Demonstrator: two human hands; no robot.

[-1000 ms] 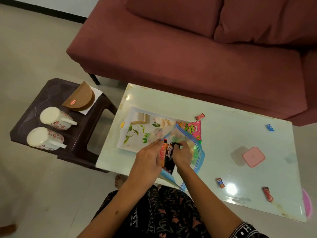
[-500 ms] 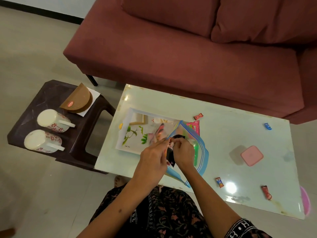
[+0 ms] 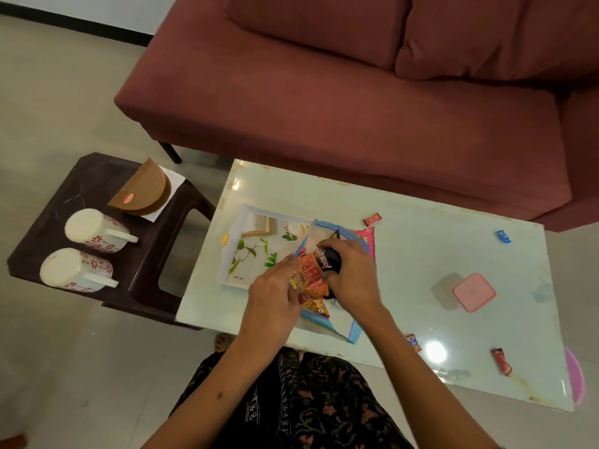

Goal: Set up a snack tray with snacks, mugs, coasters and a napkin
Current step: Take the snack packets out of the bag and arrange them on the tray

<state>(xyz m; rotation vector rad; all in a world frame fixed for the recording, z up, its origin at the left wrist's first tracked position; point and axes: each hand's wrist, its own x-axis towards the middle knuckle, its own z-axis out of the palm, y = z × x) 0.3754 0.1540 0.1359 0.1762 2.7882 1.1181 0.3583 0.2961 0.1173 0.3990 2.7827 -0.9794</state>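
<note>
A white tray [image 3: 246,228] with a leaf print lies on the glass table [image 3: 405,251]. Over its right end, both hands hold an orange and black snack packet [image 3: 316,275] that sticks out of a clear zip bag with blue edges [image 3: 330,325]. My right hand [image 3: 351,277] grips the packet's black top, and my left hand [image 3: 275,293] pinches its left side at the bag's mouth. A pink packet [image 3: 368,236] shows behind them. Two floral mugs [image 3: 97,230] [image 3: 76,270] lie on their sides on the dark stool, next to brown coasters [image 3: 144,189] on a white napkin [image 3: 173,184].
The dark stool [image 3: 152,251] stands left of the table. Small candies [image 3: 371,219] [image 3: 503,236] [image 3: 413,342] [image 3: 501,361] are scattered over the glass, and a pink square lid [image 3: 474,292] lies to the right. A maroon sofa [image 3: 356,92] runs along the table's far side.
The orange and black packet has come further out of the zip bag, showing more of its orange face. Both hands have shifted a little up and right with it.
</note>
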